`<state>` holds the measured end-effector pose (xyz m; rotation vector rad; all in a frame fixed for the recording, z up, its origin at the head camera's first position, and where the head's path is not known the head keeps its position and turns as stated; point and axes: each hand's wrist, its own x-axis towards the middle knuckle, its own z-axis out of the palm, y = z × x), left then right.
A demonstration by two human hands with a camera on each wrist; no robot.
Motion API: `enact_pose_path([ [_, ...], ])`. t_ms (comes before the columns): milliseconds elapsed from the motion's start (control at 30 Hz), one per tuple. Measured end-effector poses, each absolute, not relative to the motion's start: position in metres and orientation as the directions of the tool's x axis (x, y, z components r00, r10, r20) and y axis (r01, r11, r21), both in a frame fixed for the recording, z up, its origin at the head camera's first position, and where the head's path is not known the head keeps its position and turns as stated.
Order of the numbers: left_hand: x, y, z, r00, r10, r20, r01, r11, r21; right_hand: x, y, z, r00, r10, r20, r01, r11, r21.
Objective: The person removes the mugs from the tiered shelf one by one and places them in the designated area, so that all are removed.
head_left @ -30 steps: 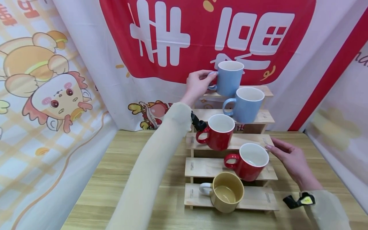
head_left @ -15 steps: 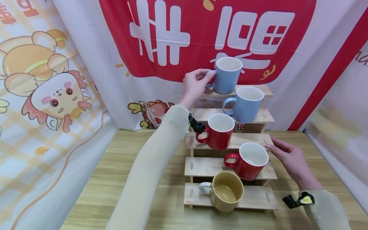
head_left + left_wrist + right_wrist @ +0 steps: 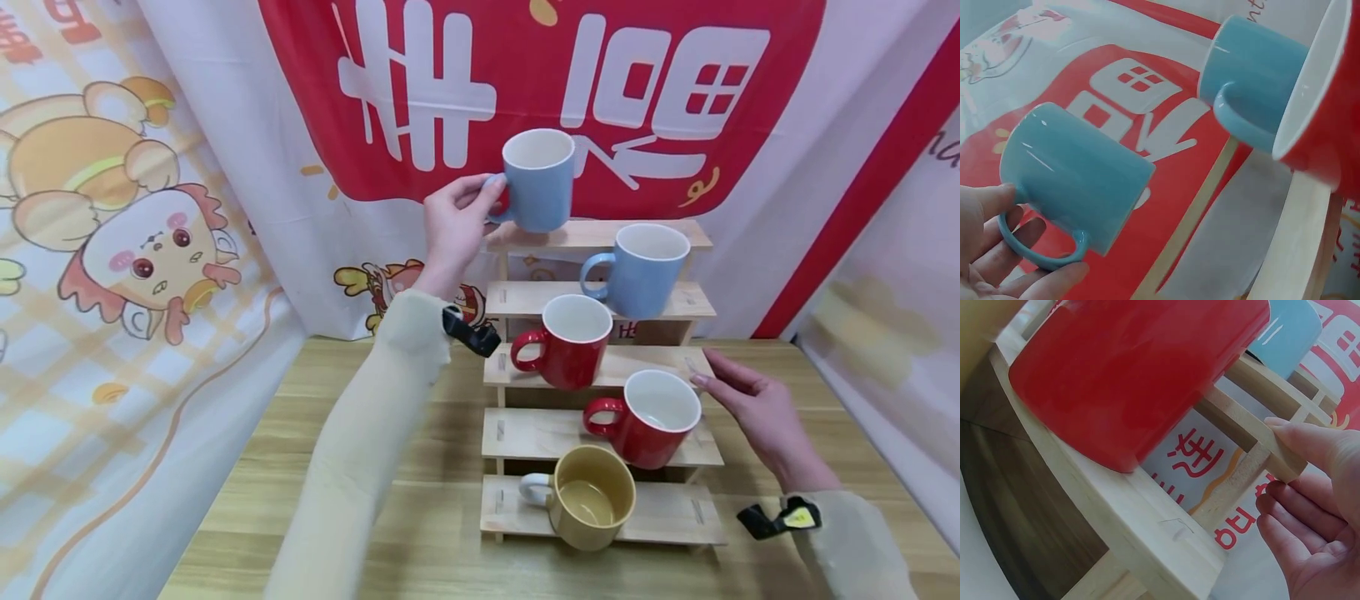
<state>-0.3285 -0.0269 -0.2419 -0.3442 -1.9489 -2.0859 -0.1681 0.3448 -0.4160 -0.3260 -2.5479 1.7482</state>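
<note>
I have the left hand's (image 3: 453, 221) fingers closed around the handle (image 3: 1035, 256) of the upper blue mug (image 3: 538, 187), at the top of the rack (image 3: 525, 435) — contact unclear. The right hand (image 3: 761, 412) pinches the rack's right side. Expect stiff, slick, breakable ceramic — grip by handle.

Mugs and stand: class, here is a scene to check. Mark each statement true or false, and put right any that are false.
1. The left hand holds a blue mug by its handle. True.
2. The right hand grips a red mug. False: it holds the edge of the wooden stand.
3. The yellow mug sits on the lowest tier. True.
4. The red mugs share one tier. False: they stand on separate tiers.
5. The yellow mug has a white handle. True.
</note>
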Motion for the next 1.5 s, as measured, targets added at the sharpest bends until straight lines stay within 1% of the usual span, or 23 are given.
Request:
enact_pose_path([
  [233, -0.321, -0.057, -0.250, -0.931, -0.068, 0.358, 0.361, -0.037, 0.932, -0.167, 0.349, -0.417, -0.981, 0.182, -0.070, 0.131, 0.349, -0.928],
  [533, -0.313, -0.104, -0.263, -0.943, -0.123, 0.308, 0.311, -0.003, 0.950, -0.169, 0.347, -0.418, -0.980, 0.184, -0.081, 0.144, 0.358, -0.923],
  [700, -0.311, -0.128, -0.268, -0.947, -0.144, 0.288, 0.295, -0.030, 0.955, -0.170, 0.348, -0.420, -0.981, 0.180, -0.065, 0.127, 0.354, -0.927],
  [1067, -0.304, -0.159, -0.283, -0.936, -0.202, 0.287, 0.301, -0.040, 0.953, -0.169, 0.348, -0.422, -0.982, 0.181, -0.058, 0.110, 0.293, -0.950],
  [1300, -0.302, -0.174, -0.291, -0.935, -0.229, 0.271, 0.286, -0.031, 0.958, -0.168, 0.346, -0.419, -0.981, 0.179, -0.076, 0.132, 0.325, -0.936],
  [1500, -0.301, -0.185, -0.300, -0.934, -0.264, 0.241, 0.269, -0.076, 0.960, -0.168, 0.347, -0.420, -0.981, 0.182, -0.062, 0.125, 0.358, -0.925],
])
